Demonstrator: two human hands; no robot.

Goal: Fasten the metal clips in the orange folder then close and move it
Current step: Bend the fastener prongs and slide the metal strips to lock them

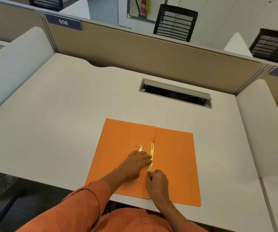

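Note:
An orange folder (173,158) lies open and flat near the front edge of the white desk (59,114). A long brass clip bar (151,152) runs along the folder's centre crease. A shorter brass strip (140,147) lies just left of it, its near part hidden under my left hand. My left hand (135,164) rests flat on the left leaf, its fingertips pressing on the long bar's middle. My right hand (157,182) pinches the near end of the long bar between thumb and fingers.
An open cable slot (175,92) is sunk into the desk behind the folder. A beige partition (151,52) closes the back, with white side panels left and right. Black mesh chairs (175,22) stand beyond it.

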